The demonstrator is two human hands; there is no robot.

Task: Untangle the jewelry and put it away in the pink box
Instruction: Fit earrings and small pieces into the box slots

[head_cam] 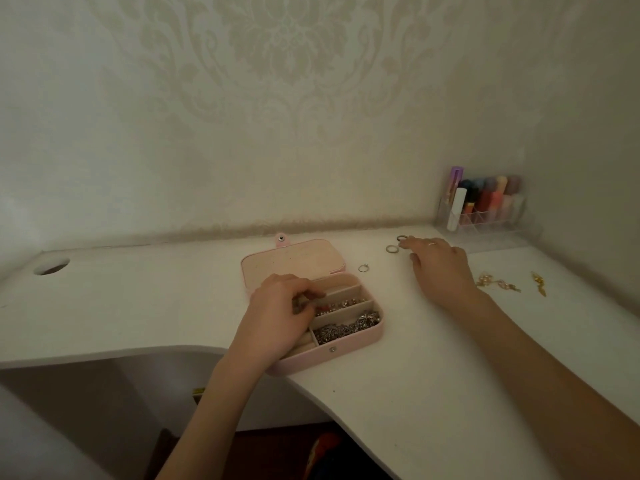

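I count one pink box (346,355), open. Three loose rings (392,249) on my desk (138,306). Two gold jewelry pieces (498,284) at right. One clear organizer (485,216). Two hands, left hand (280,306), right hand (440,265).

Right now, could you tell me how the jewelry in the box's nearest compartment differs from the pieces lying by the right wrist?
The silver chains are grey and heaped in the pink box; the gold pieces are yellow and lie loose on the desk. The silver heap is denser, the gold pieces sparser. Neither hand touches either.
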